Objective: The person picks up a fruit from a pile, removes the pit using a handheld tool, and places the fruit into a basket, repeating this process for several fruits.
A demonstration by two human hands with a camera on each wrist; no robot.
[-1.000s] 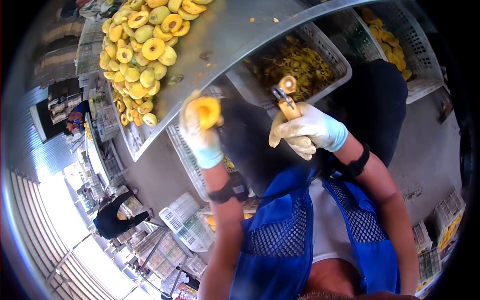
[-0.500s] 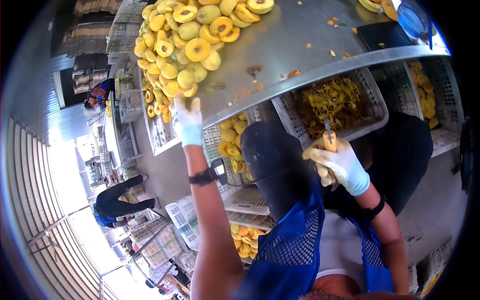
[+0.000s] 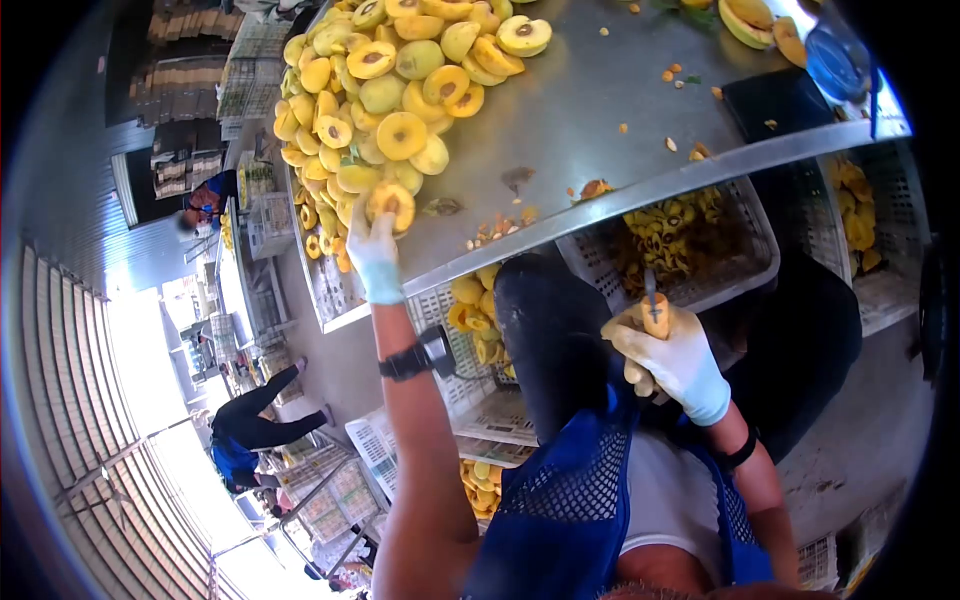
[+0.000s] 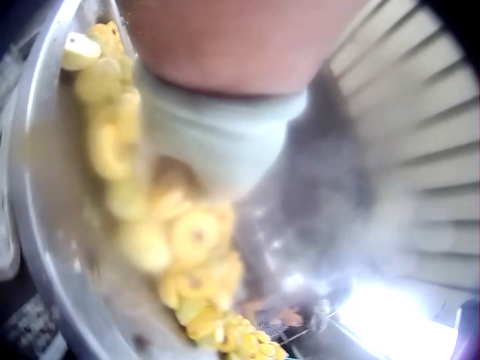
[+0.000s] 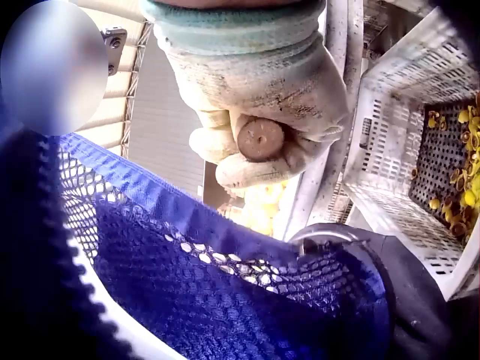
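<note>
My gloved left hand (image 3: 374,252) reaches to the near side of a pile of halved yellow peaches (image 3: 385,95) on the metal table. Its fingers pinch a peach half (image 3: 392,206) whose cut face with the brown centre points up. The left wrist view is blurred; the glove cuff (image 4: 217,135) hides the fingers there. Above my lap, my gloved right hand (image 3: 672,348) grips a pitting tool (image 3: 655,316) by its wooden handle, the narrow metal end pointing away from me. The round butt of the handle (image 5: 260,139) shows between curled fingers in the right wrist view.
The metal table (image 3: 600,120) has a raised front rim. Beneath it, a white crate (image 3: 765,262) holds peach scraps, and other crates hold peach halves (image 3: 478,312). A dark flat object (image 3: 778,103) and a blue container (image 3: 835,62) lie at right. Another person (image 3: 250,430) is farther off.
One second ago my left hand held a peach half near my lap; it then reached empty to the pile and now pinches another half. My right hand with the tool has lowered toward me.
</note>
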